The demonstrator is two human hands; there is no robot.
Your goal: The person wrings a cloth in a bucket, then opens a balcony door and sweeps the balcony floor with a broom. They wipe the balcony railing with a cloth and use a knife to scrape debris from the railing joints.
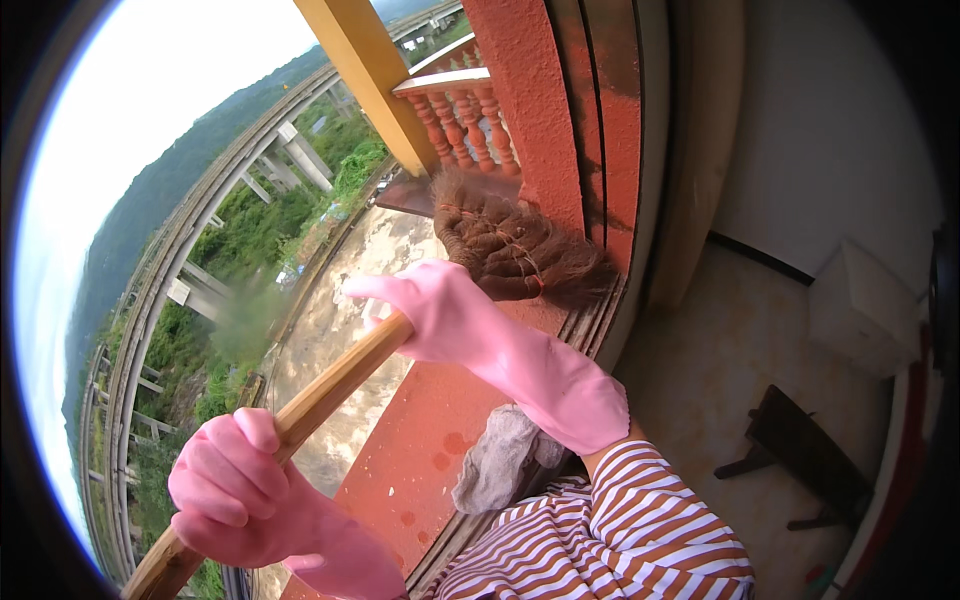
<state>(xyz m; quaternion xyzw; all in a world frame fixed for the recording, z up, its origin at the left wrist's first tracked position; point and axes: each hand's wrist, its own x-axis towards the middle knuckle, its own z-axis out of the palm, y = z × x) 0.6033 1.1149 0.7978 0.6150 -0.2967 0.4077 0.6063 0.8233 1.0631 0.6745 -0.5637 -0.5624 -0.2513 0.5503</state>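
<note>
Pink rubber gloves cover both of my hands. My left hand [232, 487], at the lower left, is wrapped around the wooden handle [341, 382] of a broom. Farther up the same handle, my right hand [442, 315] grips it close to the broom's head, one finger stretched out. The brown palm-fibre broom head [517, 251] rests at the far end of a red window ledge [420, 442], beside a red pillar. Where handle and head join is hidden behind my right hand. A crumpled grey rag [495, 457] lies on the ledge under my right forearm.
A window track [450, 547] runs along the ledge's inner side. Outside are a stained concrete surface [337, 420], a red balustrade [465, 124], a yellow pillar [367, 75] and a viaduct [187, 225]. Indoors stand a dark low bench [810, 450] and a white box [862, 315].
</note>
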